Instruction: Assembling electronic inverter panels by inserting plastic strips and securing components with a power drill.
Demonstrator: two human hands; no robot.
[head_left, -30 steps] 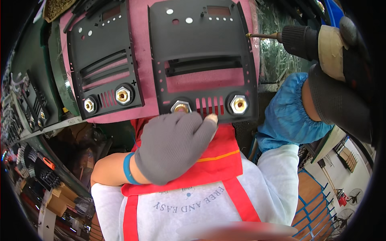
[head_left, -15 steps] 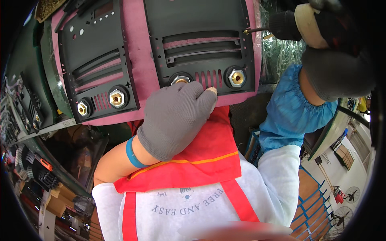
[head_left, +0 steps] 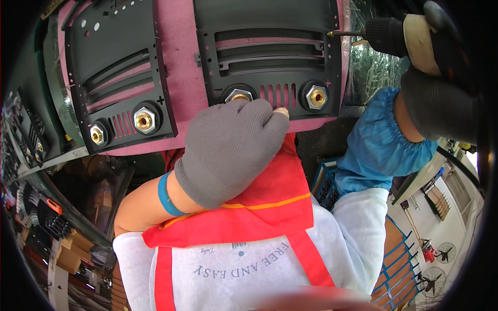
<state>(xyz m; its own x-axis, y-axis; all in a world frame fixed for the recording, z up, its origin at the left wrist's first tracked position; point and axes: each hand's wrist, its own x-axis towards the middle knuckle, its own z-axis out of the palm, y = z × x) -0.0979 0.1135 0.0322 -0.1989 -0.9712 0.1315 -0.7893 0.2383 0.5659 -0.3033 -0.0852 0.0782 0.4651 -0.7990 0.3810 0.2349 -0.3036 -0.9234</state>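
A black panel [head_left: 270,75] with slots lies on a pink pad; two brass sockets with hex nuts sit near its lower edge. Above that edge is my left hand [head_left: 233,150] in a grey glove, its fingers curled in a fist and largely hidden, a bare fingertip showing. Whatever they hold cannot be made out. At upper right, my right hand [head_left: 441,106], gloved too, is wrapped round a power screwdriver [head_left: 386,36]. The driver's bit points left, with a small brass-coloured screw [head_left: 331,34] at its tip, against the panel's right edge.
A second black panel [head_left: 119,78] with two brass sockets lies to the left on the pink pad [head_left: 181,72]. More panels [head_left: 33,132] stand at the far left. Below them are shelves with cardboard boxes [head_left: 75,254]. A blue wire rack [head_left: 399,259] stands at lower right.
Both panels have shifted in the picture, the right one slightly rightward, along with my hands. The driver's bit stays at the right panel's edge. Both hands keep their closed shape.
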